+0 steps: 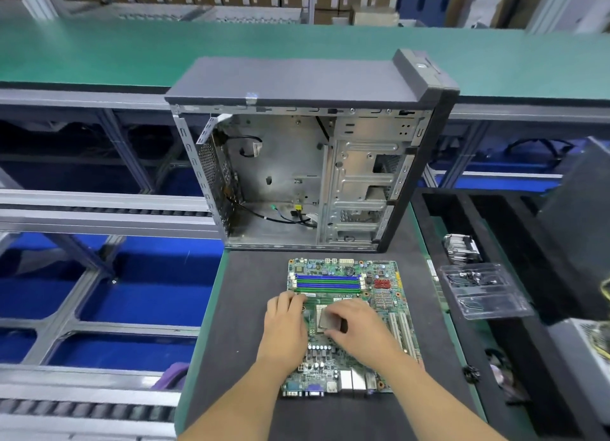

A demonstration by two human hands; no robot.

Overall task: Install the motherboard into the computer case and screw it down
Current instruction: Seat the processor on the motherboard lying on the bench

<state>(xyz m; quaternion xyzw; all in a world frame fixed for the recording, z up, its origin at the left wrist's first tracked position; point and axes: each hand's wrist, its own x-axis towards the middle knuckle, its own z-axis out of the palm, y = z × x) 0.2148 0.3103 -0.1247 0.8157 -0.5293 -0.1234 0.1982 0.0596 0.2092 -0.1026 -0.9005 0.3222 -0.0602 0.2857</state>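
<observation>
I have the board (350, 322) flat on the tabletop (251, 308), just in front of the open case (297, 176), which stands upright with its empty bay facing me. My left hand (285, 325) rests on the board's left edge, fingers fairly straight. My right hand (356, 325) lies over the socket (326, 318), fingers bent loosely; I can't tell whether they grip anything. My worry is lifting from here: pressing on the socket or slots could damage them. The loose cables (290, 216) on the case floor could get trapped under the board. With the case upright, the board could slip before a screw holds it.
</observation>
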